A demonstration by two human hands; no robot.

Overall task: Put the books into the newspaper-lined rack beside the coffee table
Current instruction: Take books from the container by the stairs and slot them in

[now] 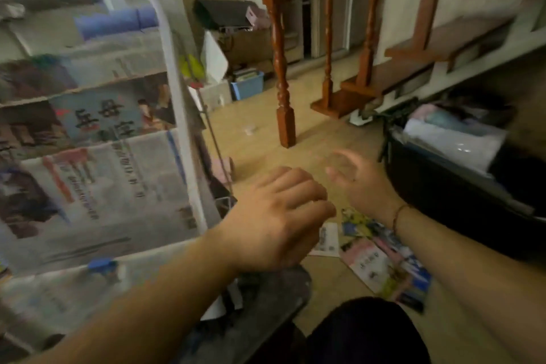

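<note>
Two bare hands, left [274, 216] and right [359, 183], hover with fingers loosely spread, holding nothing, above several colourful thin books [381, 266] scattered on the pale wooden floor [266, 142]. One white metal newspaper-lined rack [118, 156] stands at left; beyond, three turned red-brown wooden balusters [280, 68] rise.

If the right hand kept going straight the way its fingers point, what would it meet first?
Probably bare wooden floor: the right hand, open and empty, points up-left toward the newel post. Depth is unclear, so it may reach that post.
</note>
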